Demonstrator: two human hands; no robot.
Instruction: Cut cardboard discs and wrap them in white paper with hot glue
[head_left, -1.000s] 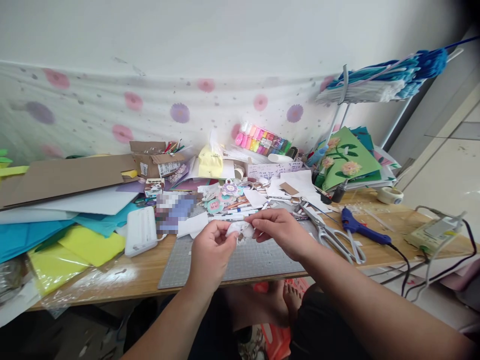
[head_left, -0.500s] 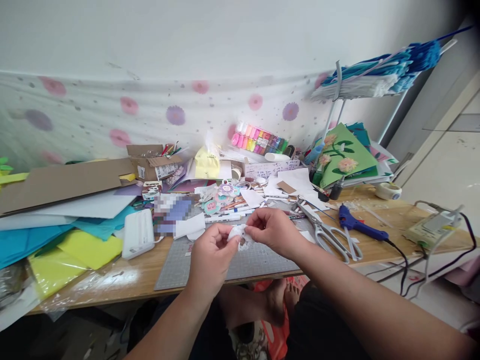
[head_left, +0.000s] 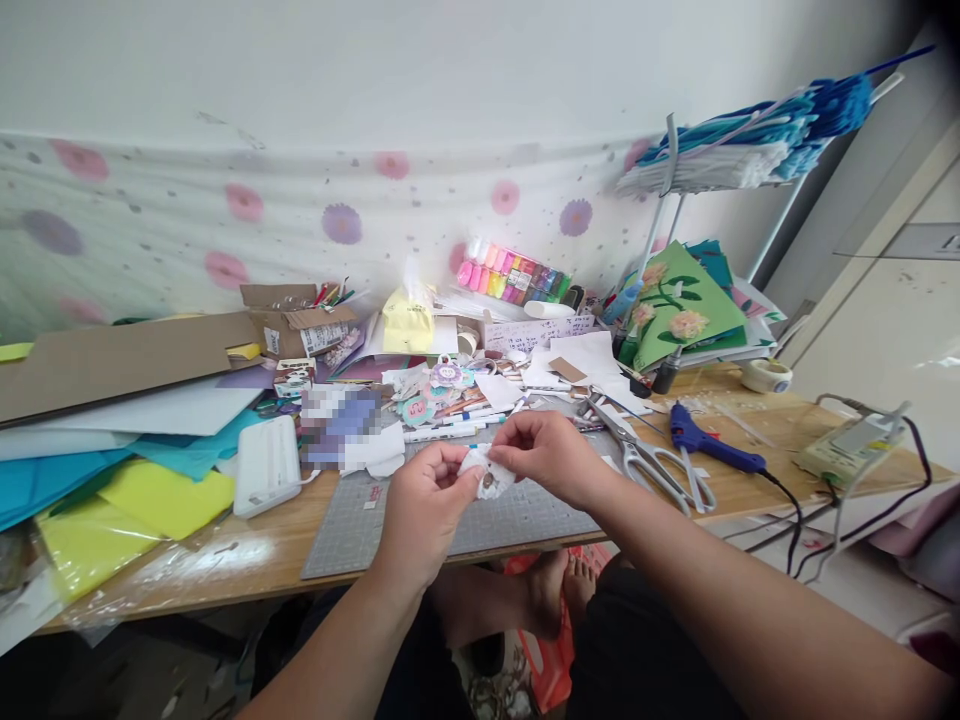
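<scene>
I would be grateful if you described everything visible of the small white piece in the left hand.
The small white piece looks thin and crumpled, perhaps paper or tissue; the material cannot be told. Its outline is irregular, and a small brownish spot shows near its middle. The left hand pinches its left side between thumb and fingers, and the right hand touches its upper edge with its fingertips. It is held over the grey mat.

Tbh nothing's readable, with handwriting (head_left: 523, 340) on the pale strip (head_left: 545, 332) past your right hand (head_left: 551, 460) and the cardboard box (head_left: 294, 332) label (head_left: 328, 338) too tiny.
</scene>
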